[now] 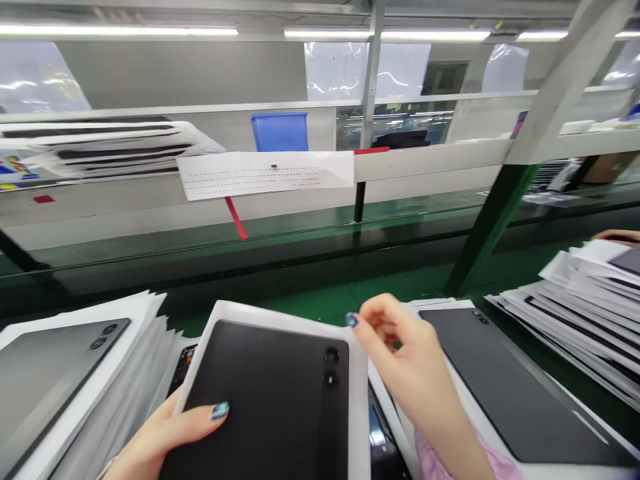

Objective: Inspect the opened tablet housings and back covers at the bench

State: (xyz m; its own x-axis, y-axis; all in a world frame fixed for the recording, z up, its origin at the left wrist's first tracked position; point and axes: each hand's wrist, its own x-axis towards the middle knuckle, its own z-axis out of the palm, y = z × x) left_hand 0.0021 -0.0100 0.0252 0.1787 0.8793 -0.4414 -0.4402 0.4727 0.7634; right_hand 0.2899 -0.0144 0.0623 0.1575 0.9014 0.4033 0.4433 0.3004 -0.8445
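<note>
Holding a dark grey tablet [260, 400] in its white card sleeve [283, 313], the left hand [165, 433] cradles the lower edge, thumb laid across the tablet's back; the right hand [405, 353] sits raised at the sleeve's upper right corner, its fingers [385, 320] curled and pinched toward the thumb, right at that white edge, though whether they grip it I cannot tell; the tablet lies between the two hands, its camera lenses toward the right hand. Open green tabletop [350, 293] shows only as a narrow strip beyond the sleeve's far edge; to the left, a stack of sleeved tablets [50, 380] sits just beside it; to the right, another sleeved tablet [505, 380] lies close by the right wrist; further right is a loose pile of white sleeves [590, 300], with a co-worker's hand [615, 235] at its far edge.
</note>
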